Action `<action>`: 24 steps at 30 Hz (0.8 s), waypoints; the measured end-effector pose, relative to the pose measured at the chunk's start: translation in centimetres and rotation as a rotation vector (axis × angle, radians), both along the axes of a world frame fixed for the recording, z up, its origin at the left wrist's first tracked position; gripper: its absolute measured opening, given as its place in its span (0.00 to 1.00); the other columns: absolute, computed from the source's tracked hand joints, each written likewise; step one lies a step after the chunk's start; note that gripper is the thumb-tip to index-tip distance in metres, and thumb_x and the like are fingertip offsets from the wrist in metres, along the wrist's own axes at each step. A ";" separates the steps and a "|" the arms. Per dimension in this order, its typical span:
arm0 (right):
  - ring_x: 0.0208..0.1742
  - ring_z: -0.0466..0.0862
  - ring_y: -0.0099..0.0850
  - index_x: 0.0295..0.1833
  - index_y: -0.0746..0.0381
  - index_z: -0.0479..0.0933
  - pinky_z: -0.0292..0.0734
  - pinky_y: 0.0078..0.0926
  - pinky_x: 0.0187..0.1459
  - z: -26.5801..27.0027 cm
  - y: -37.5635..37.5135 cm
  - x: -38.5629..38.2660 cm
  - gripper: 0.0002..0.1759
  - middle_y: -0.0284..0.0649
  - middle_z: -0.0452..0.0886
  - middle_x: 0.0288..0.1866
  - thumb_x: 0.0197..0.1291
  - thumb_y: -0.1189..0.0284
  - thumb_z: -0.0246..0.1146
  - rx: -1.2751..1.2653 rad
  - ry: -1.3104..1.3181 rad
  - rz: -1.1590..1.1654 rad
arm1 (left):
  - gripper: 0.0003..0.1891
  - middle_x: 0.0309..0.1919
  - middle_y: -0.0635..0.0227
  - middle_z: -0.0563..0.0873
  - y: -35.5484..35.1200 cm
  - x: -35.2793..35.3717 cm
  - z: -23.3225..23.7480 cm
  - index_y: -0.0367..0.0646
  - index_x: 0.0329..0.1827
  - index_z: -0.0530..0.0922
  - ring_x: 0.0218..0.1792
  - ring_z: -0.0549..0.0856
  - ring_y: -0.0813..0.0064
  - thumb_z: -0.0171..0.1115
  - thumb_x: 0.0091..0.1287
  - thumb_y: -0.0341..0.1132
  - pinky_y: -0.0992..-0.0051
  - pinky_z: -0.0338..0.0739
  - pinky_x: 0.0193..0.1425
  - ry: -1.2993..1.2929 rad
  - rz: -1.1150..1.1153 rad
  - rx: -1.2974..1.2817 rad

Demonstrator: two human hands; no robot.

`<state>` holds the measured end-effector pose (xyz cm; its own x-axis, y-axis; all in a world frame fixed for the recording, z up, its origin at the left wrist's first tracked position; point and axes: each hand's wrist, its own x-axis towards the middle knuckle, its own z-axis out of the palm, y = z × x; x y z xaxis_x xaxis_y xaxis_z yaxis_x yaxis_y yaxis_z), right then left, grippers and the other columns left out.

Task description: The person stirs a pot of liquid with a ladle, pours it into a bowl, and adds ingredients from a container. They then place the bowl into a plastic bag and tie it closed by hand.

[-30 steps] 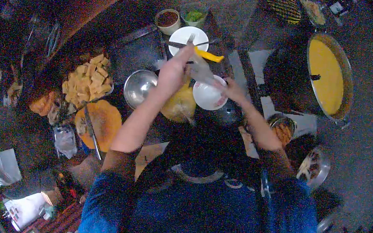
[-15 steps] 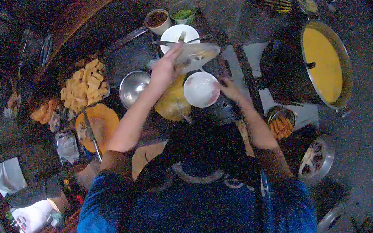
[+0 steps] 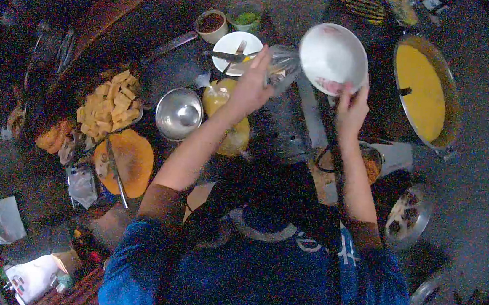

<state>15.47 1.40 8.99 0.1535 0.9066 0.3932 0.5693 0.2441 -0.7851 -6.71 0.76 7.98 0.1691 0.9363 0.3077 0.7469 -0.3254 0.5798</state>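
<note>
My right hand (image 3: 352, 108) grips the rim of a white bowl (image 3: 332, 54) with reddish markings, raised and tilted. My left hand (image 3: 254, 85) is closed on a clear plastic bag (image 3: 284, 67); what the bag contains is hard to make out. Just beyond the left hand, a small white plate (image 3: 223, 44) carries dark-handled cutlery and a fork. A tied bag of yellow liquid (image 3: 237, 141) lies under my left forearm. Beside that forearm stands a shiny metal bowl (image 3: 179, 115).
At right is a large pot of yellow soup (image 3: 421, 90). Left lie a heap of cut yellowish pieces (image 3: 109, 102) and an orange board (image 3: 133, 161) with a knife (image 3: 116, 172). A cup of brown seasoning (image 3: 211, 24) and a container of chopped greens (image 3: 246, 19) stand at the back.
My right hand has carried the white bowl up and to the right, away from the left hand. My left hand has shifted slightly right with the plastic bag.
</note>
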 end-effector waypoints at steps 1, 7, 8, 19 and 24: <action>0.22 0.78 0.43 0.64 0.57 0.51 0.72 0.36 0.24 1.0 -0.4 -1.1 0.28 0.51 0.77 0.24 0.57 0.72 0.50 -0.001 -0.051 0.034 | 0.39 0.63 0.48 0.53 0.4 0.8 0.3 0.28 0.61 0.50 0.58 0.64 0.52 0.57 0.43 0.22 0.68 0.63 0.59 0.007 0.042 0.018; 0.26 0.78 0.43 0.65 0.59 0.49 0.73 0.33 0.30 1.4 -1.6 -4.5 0.31 0.48 0.76 0.26 0.56 0.75 0.51 -0.273 -0.223 0.226 | 0.38 0.65 0.55 0.47 0.5 2.0 3.0 0.33 0.63 0.48 0.43 0.76 0.50 0.50 0.44 0.21 0.63 0.74 0.43 0.084 -0.107 0.010; 0.27 0.78 0.44 0.65 0.59 0.50 0.73 0.33 0.31 1.9 -1.7 -4.7 0.31 0.49 0.76 0.26 0.55 0.76 0.51 -0.355 -0.233 0.233 | 0.38 0.65 0.57 0.47 0.1 2.1 3.4 0.35 0.63 0.48 0.40 0.77 0.51 0.51 0.44 0.21 0.63 0.74 0.42 0.113 -0.167 -0.039; 0.41 0.76 0.50 0.55 0.67 0.64 0.71 0.40 0.44 -3.4 -0.2 -5.6 0.25 0.57 0.76 0.38 0.49 0.73 0.56 -0.398 -0.221 0.520 | 0.26 0.63 0.59 0.57 1.0 2.8 -0.6 0.37 0.54 0.64 0.38 0.79 0.59 0.54 0.49 0.30 0.65 0.76 0.38 0.226 -0.198 0.057; 0.40 0.77 0.40 0.48 0.69 0.69 0.71 0.31 0.42 -11.8 2.0 -4.6 0.20 0.50 0.77 0.38 0.48 0.72 0.57 -0.373 0.179 0.438 | 0.18 0.48 0.54 0.73 -3.7 5.0 2.5 0.38 0.47 0.68 0.40 0.78 0.59 0.55 0.55 0.36 0.67 0.74 0.41 0.021 -0.044 -0.151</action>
